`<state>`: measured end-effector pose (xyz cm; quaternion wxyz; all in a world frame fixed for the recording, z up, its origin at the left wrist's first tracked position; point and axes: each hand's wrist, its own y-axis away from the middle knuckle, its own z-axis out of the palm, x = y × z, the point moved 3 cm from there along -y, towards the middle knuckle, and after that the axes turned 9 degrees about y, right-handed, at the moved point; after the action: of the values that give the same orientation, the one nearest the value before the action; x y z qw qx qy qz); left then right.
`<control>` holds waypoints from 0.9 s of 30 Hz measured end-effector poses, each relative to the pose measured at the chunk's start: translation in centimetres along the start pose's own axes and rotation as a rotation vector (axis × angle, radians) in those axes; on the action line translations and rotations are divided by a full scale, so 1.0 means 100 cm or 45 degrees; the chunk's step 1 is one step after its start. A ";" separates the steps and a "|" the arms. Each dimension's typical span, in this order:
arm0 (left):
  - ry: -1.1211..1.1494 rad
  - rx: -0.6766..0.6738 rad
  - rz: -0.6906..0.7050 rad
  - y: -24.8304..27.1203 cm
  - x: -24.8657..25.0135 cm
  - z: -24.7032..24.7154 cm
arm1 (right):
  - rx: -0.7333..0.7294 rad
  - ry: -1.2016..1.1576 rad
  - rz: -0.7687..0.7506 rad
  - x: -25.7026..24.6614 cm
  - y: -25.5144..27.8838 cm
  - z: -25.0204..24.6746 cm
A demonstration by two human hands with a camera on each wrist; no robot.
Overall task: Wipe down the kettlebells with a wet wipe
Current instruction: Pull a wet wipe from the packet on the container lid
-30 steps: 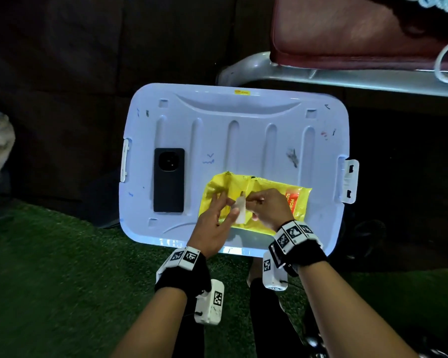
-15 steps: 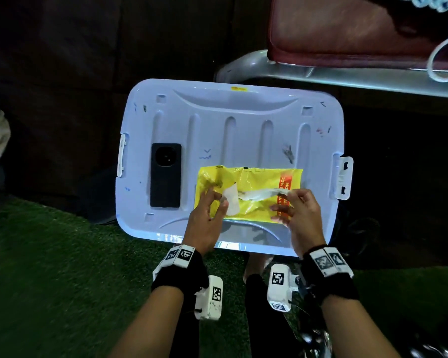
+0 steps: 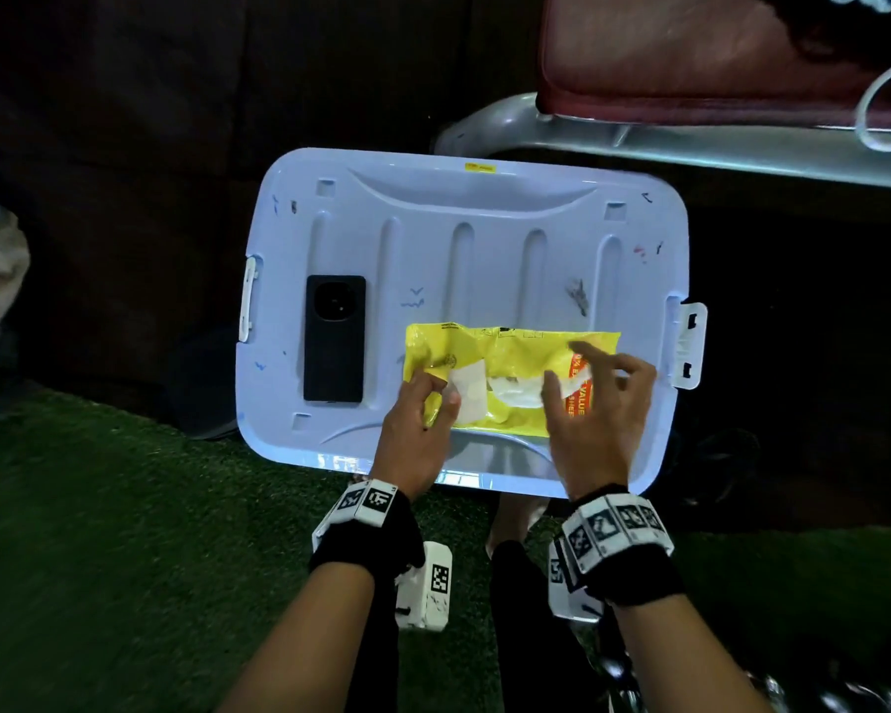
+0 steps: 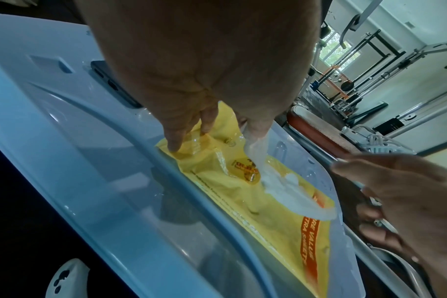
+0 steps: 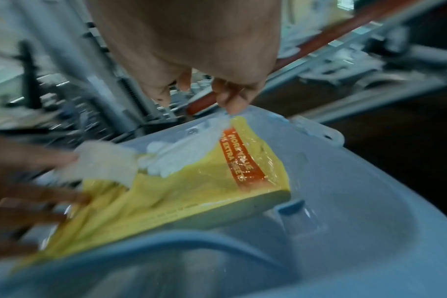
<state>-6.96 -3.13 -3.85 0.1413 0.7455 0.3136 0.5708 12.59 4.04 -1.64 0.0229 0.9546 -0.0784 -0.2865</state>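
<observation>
A: Obstructions on the bin lid (image 3: 464, 208)?

B: A black phone (image 3: 334, 338) lies flat at nine o'clock. The yellow wipes pack (image 3: 510, 347) sits at five o'clock, with the left hand (image 3: 415, 434) on its near-left corner and the right hand (image 3: 600, 414) above its right end.

A: Open passage?

B: The ribbed lid from ten through two o'clock is bare, as is the strip between phone and pack. A padded bench (image 3: 716, 95) with a metal frame crosses beyond at one o'clock. Green turf (image 3: 99, 532) lies open at seven o'clock.
</observation>
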 end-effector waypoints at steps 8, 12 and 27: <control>-0.040 -0.021 -0.081 -0.001 0.006 0.001 | -0.495 0.094 -0.308 0.007 -0.002 0.028; -0.041 -0.015 -0.105 0.000 0.007 0.002 | -0.445 -0.281 -0.105 0.010 -0.011 0.009; -0.140 0.018 -0.078 0.002 0.018 0.007 | -0.335 -0.860 0.590 0.043 -0.015 -0.024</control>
<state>-5.99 -2.04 -2.65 0.1706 0.7668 0.3321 0.5222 17.61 4.77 -2.08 0.1814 0.7532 -0.2565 -0.5779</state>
